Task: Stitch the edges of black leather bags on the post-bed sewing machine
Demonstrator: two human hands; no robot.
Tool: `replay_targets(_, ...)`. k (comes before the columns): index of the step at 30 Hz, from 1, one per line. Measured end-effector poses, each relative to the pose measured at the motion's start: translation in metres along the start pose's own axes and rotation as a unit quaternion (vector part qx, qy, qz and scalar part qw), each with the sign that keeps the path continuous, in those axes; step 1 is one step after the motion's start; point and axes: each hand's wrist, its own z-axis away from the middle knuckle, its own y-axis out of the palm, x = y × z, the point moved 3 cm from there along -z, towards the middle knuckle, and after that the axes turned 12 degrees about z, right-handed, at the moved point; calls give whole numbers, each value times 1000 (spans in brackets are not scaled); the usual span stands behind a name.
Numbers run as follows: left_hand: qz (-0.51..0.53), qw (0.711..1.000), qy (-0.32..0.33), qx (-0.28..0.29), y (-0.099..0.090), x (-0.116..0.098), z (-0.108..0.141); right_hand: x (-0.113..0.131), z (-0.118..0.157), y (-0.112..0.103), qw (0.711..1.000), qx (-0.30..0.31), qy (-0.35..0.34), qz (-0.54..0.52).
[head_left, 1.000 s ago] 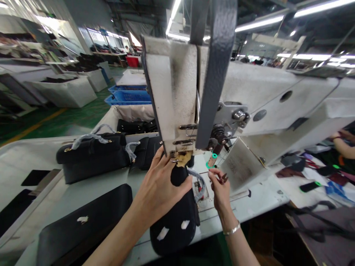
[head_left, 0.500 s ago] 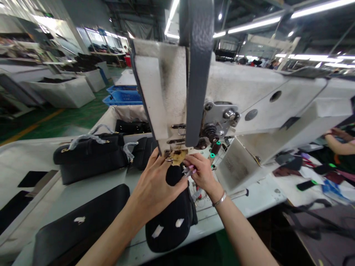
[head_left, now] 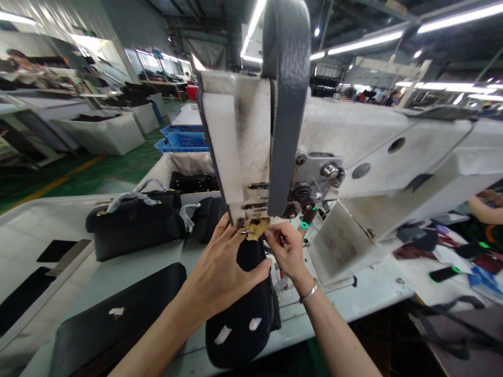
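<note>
A black bag (head_left: 236, 327) with two whitish patches lies under the head of a sewing machine (head_left: 251, 131). Over it spreads my left hand (head_left: 220, 269), fingertips beside the presser area and thumb stretched across the bag. A ragged yellowish piece (head_left: 257, 229) hangs at the needle area, which partly hides the needle. Just right of it, my right hand (head_left: 288, 251) is closed with thumb and index finger pinched together. Thread snips (head_left: 282, 240) with pinkish handles are tucked in that palm, mostly hidden. Whether the fingertips pinch a thread is too small to tell.
Another black bag piece (head_left: 118, 319) lies left on the table. Behind it stand black handbags (head_left: 137, 225) with wrapped handles. Thread spools (head_left: 304, 228) stand behind my right hand. Blue crates (head_left: 184, 140) are further back. At the right edge, another person's arm (head_left: 481, 209) shows.
The snips' blades, pointing out between my hands before, are now turned into my right palm. My left thumb has stretched further out. The view has shifted slightly.
</note>
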Motion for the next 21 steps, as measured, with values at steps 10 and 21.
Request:
replay_targets(10,0,1000,19,-4,-2,-1,0,9,-3,-4,999,25,29,-31)
replay_targets(21,-2,1000,16,-1,-6,-4,-2,22,-5,-5,1000,-7,-21,0)
